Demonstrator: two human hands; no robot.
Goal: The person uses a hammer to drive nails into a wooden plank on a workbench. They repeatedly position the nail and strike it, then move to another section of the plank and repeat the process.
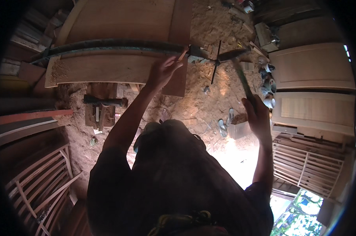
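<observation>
A long dark metal bar clamp (115, 45) lies across a wooden door panel (123, 23) and its pale lower rail (103, 70). Its screw end, with a thin crossbar handle (213, 72), projects past the panel's right edge. My left hand (162, 73) is closed on a small reddish-brown wooden stick (183, 54), held upright beside the clamp near that edge. In my right hand (258, 120) is the handle of a hammer (243, 78), raised to the right of the clamp. The hammer's head is slightly blurred and overlaps the clamp's screw end in view.
Sawdust and wood scraps cover the ground (201, 110). A pair of sandals (222, 128) lies by a wooden block (241, 130). Finished panels (311, 67) stand at right, slatted frames (307, 165) at lower right and lower left. A dark clamp-like tool (105, 101) sits at left.
</observation>
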